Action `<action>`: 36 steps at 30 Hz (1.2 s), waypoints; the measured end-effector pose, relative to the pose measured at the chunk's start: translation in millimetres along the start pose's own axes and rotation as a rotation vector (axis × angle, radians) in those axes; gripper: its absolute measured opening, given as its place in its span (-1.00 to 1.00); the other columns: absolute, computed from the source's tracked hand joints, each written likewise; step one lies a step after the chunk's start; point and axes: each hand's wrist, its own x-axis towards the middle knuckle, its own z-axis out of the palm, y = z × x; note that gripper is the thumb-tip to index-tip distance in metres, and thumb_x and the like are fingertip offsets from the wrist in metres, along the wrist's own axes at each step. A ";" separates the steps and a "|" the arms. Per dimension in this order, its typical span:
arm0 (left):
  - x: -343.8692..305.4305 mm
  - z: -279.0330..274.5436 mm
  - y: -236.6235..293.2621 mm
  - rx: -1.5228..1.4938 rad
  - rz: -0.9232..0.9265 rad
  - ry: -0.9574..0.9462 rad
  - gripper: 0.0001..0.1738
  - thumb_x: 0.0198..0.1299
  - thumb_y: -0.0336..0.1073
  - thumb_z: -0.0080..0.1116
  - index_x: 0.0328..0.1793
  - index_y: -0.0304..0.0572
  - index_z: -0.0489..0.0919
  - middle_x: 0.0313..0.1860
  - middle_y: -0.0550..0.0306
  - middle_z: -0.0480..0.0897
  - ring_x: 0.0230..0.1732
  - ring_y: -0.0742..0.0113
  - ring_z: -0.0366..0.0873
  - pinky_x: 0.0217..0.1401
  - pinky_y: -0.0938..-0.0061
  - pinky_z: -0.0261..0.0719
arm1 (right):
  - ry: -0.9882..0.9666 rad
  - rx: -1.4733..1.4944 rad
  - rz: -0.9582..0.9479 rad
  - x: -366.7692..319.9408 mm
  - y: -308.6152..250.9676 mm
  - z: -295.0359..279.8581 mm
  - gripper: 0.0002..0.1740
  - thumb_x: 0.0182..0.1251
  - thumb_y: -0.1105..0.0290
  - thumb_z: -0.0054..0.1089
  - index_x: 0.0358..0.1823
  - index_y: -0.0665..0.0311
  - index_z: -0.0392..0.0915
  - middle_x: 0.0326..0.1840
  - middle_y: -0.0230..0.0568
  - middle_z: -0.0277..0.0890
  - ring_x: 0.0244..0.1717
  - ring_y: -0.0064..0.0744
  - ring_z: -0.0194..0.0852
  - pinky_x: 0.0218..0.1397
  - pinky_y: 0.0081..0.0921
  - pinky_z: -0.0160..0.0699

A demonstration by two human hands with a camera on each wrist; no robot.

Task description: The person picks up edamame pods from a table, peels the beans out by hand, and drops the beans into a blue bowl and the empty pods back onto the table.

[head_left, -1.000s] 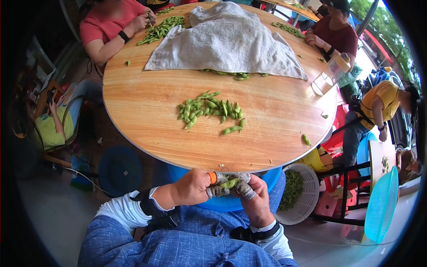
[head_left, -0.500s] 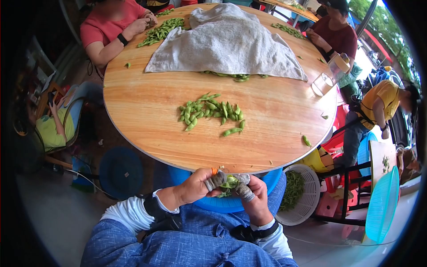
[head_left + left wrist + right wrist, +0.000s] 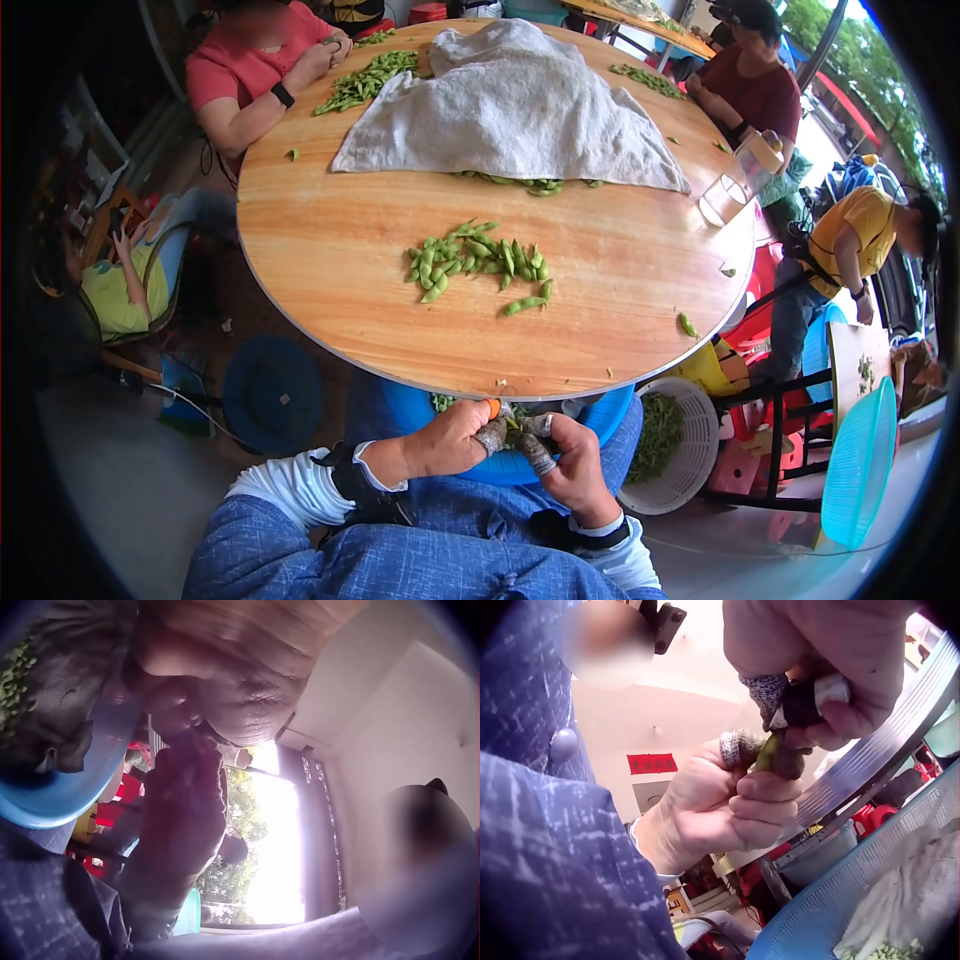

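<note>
An edamame pod (image 3: 768, 754) is between my two hands, over a blue basin (image 3: 400, 400) at the table's near edge. My left hand (image 3: 445, 440) pinches the pod between covered thumb and finger, with an orange band on one finger. My right hand (image 3: 580, 468) pinches at its tip; grey knitted covers wrap its thumb and forefinger. In the right wrist view, shelled green beans (image 3: 889, 951) lie in the basin beside a pale crumpled sheet (image 3: 900, 892). The left wrist view shows the backlit hands, hiding the pod.
A small heap of pods (image 3: 470, 257) lies on the round wooden table (image 3: 330, 270). Behind it, a grey towel (image 3: 520, 110) covers more pods. A white basket (image 3: 705, 450) of pods stands at right. Two people sit across the table, and a clear container (image 3: 722, 200) stands at its right.
Both hands have dropped a little lower over the basin. The pod lay lengthwise between them a second ago; now it is mostly hidden by the fingers. The head view has tilted slightly.
</note>
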 end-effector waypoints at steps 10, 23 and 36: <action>3.9 -10.5 14.8 0.509 -0.034 -0.061 -0.76 0.11 -0.37 -0.05 -0.10 -0.29 0.42 -0.41 -0.13 0.54 -0.31 0.05 0.53 -0.23 0.38 0.44 | 0.510 -0.092 0.031 -25.7 45.1 -61.1 -0.84 0.11 0.61 0.04 -0.25 0.39 0.49 -0.42 -0.31 0.46 -0.40 -0.62 0.33 -0.35 -0.63 0.36; 91.8 -63.1 22.6 0.984 0.163 0.307 -0.83 0.03 -0.31 0.04 -0.36 -0.28 0.43 -0.57 -0.12 0.50 -0.51 0.02 0.48 -0.44 0.25 0.39 | 0.413 0.131 -0.084 -6.4 7.2 -30.4 -0.82 0.18 0.60 0.01 -0.18 0.42 0.46 -0.29 -0.28 0.49 -0.27 -0.61 0.41 -0.17 -0.68 0.38; 23.7 -27.7 28.1 -0.519 -0.130 -0.200 -0.75 0.14 -0.13 0.06 -0.35 -0.17 0.47 -0.54 0.45 0.36 -0.53 0.69 0.19 -0.52 0.77 0.12 | 0.052 0.607 0.205 10.9 -18.7 -6.9 -0.66 0.14 0.26 0.13 -0.19 0.43 0.45 -0.39 -0.34 0.46 -0.44 -0.64 0.29 -0.37 -0.72 0.21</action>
